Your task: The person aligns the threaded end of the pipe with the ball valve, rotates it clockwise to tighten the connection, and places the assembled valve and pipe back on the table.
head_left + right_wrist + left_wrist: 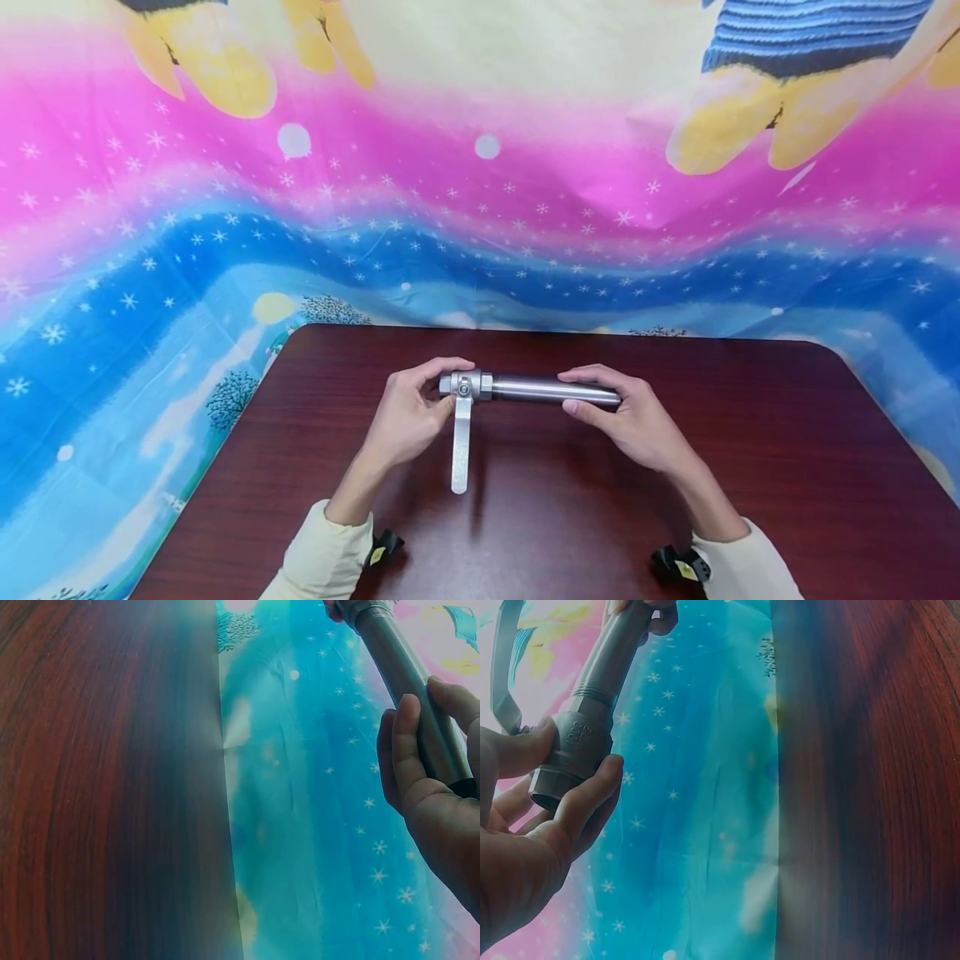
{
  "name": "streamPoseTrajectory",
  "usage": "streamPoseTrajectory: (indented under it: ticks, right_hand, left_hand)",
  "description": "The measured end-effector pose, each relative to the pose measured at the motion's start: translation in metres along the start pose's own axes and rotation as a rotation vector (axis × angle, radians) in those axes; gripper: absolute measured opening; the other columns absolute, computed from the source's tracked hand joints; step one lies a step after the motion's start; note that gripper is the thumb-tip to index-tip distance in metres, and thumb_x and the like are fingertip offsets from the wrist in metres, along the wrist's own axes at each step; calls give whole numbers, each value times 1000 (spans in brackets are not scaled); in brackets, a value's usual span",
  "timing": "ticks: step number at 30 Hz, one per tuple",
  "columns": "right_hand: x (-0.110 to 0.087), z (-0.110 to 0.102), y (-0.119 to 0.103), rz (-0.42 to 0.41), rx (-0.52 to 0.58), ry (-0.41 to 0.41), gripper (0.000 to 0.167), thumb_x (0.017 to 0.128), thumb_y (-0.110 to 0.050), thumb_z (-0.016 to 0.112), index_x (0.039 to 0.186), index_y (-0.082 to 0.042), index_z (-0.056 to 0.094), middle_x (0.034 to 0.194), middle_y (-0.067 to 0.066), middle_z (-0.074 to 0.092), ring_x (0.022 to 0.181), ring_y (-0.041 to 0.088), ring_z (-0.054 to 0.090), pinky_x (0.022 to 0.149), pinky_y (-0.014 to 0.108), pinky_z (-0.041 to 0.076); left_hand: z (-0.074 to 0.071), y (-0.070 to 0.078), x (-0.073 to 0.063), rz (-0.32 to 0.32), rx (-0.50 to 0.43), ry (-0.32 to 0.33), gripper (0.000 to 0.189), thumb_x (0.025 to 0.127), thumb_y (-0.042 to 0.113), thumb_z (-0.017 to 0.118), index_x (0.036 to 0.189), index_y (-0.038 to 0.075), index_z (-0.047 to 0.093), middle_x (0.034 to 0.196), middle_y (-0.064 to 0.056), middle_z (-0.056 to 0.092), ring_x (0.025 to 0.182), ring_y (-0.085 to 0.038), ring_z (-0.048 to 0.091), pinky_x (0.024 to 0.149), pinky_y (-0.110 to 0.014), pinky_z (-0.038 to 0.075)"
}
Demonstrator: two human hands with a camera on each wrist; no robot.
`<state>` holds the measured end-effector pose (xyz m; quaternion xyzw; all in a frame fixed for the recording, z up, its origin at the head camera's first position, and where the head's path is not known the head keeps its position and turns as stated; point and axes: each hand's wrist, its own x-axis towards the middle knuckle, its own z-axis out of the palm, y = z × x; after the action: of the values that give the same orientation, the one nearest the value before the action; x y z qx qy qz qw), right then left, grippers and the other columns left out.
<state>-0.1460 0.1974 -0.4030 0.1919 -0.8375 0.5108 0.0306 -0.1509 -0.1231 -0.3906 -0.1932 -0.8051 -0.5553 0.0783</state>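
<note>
A silver ball valve with a flat lever handle is joined to a steel pipe. My left hand grips the valve body, thumb on the near side and fingers behind. In the left wrist view the valve's hexagonal open end shows between thumb and fingers. The pipe's far end is held by my right hand, its thumb and fingers on opposite sides. Screw threads show where pipe meets valve. The pipe lies level above the table, and the lever points toward me.
Below is a dark red-brown wooden table with rounded back corners. A printed cloth in pink and blue hangs behind it and at its sides. Black wrist mounts sit at both cream sleeves.
</note>
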Motion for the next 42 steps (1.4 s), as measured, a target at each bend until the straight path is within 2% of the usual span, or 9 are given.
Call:
streamPoseTrajectory:
  ticks: [3,6,11,17,21,25,29,37,42]
  right_hand:
    - [0,1,0,18,23,-16,36,97,-20,81,132,-23,74,102,6,75,77,11,69,65,26,56]
    - [-1,2,-1,27,49,-33,36,99,-19,78,134,-18,73,103,10,77,85,14,75,71,28,61]
    - [-1,4,1,26,58,-40,35,100,-18,77,135,-15,72,104,11,78,86,16,76,73,28,62]
    - [-1,6,2,-23,7,-10,39,97,-17,80,135,-23,71,123,3,70,92,13,70,75,26,60]
    - [-1,7,1,-41,9,-5,43,95,-13,82,135,-22,70,132,4,64,98,14,66,76,26,61]
    - [-2,5,0,-27,2,-7,40,95,-12,82,133,-19,70,128,4,64,96,15,66,76,27,60]
    - [0,3,-3,-9,-19,-3,38,95,-14,83,131,-20,71,123,2,65,93,16,66,77,27,57]
    - [4,2,-8,17,20,9,36,94,-14,84,128,-21,73,121,2,67,88,16,67,76,26,56]
    - [5,3,-6,26,26,35,36,92,-12,85,126,-18,74,113,5,70,80,14,62,71,25,52]
  left_hand:
    - [0,0,0,-7,-1,-3,50,86,-17,66,126,11,77,107,-13,77,82,-18,65,69,-23,54]
    - [-1,-1,0,-12,3,-6,50,85,-17,66,126,10,77,106,-13,77,82,-18,65,70,-23,55]
    - [-1,-1,0,-17,9,-10,49,85,-16,68,125,11,78,106,-13,77,82,-18,64,70,-23,55]
    - [-1,-3,-1,-14,23,-8,49,84,-16,67,125,9,77,103,-13,77,79,-18,64,67,-23,53]
    - [0,-3,0,-13,35,-9,48,85,-16,68,125,8,77,103,-13,78,78,-17,63,67,-23,53]
    - [1,-3,1,-15,52,-12,47,85,-15,69,124,10,78,103,-12,78,78,-16,63,67,-23,53]
    - [0,-2,3,-19,54,-21,47,86,-15,68,125,10,78,103,-13,78,78,-17,63,66,-24,53]
    - [-3,-1,5,-23,65,-14,49,84,-16,68,124,11,78,102,-12,78,76,-15,62,65,-26,52]
    - [-3,-1,5,-33,63,-11,48,84,-16,68,124,9,78,103,-13,78,76,-16,62,64,-23,50]
